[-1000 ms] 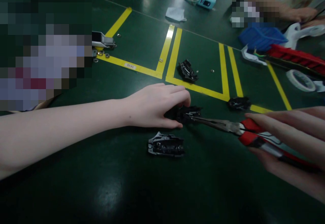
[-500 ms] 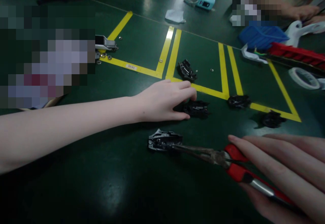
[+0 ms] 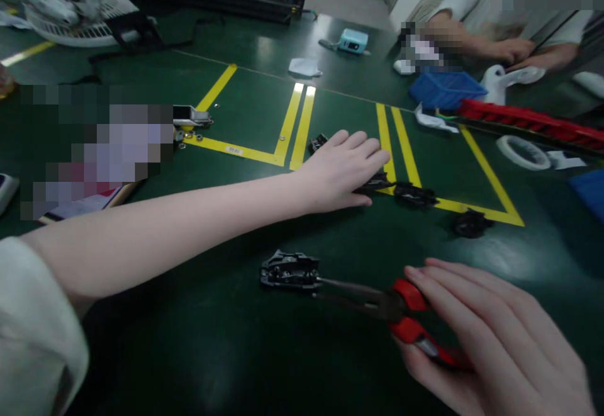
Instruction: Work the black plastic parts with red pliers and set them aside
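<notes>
My left hand (image 3: 346, 167) reaches across the green table, fingers outstretched over a small black plastic part (image 3: 377, 181) that it partly hides. Another black part (image 3: 415, 194) lies just right of it, and a third black piece (image 3: 319, 143) shows behind the hand. In my right hand (image 3: 495, 334) are red-handled long-nose pliers (image 3: 387, 306), their jaws spread apart. The jaw tips are at the right end of a grey-and-black plastic housing (image 3: 290, 271) lying on the table; whether they touch it I cannot tell.
One more black part (image 3: 472, 223) lies to the right, by the yellow tape (image 3: 491, 213). Metal nuts and a silver-and-black piece (image 3: 193, 116) are at left. Farther off are a blue bin (image 3: 446, 90), a red strip (image 3: 523, 123), a tape roll (image 3: 523, 153) and a person's hands (image 3: 516, 53).
The view has tilted up. My left hand has moved right with the black part, which now lies close beside another, and its fingers have straightened. The plier jaws have drawn back rightward from over the housing.
</notes>
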`<state>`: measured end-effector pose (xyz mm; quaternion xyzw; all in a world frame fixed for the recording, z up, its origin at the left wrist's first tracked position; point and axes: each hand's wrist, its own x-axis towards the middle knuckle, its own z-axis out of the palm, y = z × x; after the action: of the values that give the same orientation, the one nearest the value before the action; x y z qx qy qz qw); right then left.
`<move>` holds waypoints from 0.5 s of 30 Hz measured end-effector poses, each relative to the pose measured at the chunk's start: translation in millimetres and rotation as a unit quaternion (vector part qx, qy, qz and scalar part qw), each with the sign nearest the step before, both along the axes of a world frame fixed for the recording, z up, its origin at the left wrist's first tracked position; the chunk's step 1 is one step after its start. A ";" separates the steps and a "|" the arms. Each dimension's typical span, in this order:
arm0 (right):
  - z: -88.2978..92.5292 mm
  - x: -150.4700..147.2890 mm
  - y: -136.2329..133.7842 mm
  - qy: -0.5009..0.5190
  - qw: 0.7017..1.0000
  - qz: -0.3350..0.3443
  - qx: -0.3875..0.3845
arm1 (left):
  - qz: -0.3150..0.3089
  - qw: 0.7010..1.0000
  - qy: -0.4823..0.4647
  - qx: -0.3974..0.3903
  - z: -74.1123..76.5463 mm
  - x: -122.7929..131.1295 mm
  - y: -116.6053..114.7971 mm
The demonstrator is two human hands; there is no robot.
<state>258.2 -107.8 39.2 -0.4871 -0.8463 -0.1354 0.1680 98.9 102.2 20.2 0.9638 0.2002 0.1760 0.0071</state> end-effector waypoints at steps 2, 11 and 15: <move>-10.4 1.4 -0.5 0.004 0.999 0.026 0.026 | -0.009 1.000 -0.016 -0.018 4.1 -18.7 -9.7; -28.0 -3.3 -3.7 0.124 0.991 0.020 0.037 | 0.007 0.957 -0.003 -0.288 0.3 -129.0 -80.0; -29.8 -6.0 -6.0 0.135 0.990 0.020 0.033 | -0.005 0.961 0.027 -0.275 -4.6 -133.3 -88.2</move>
<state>252.2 -113.8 9.4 -0.4782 -0.8204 -0.0923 0.2995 -34.4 14.1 15.5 0.9300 0.2363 0.0881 0.2673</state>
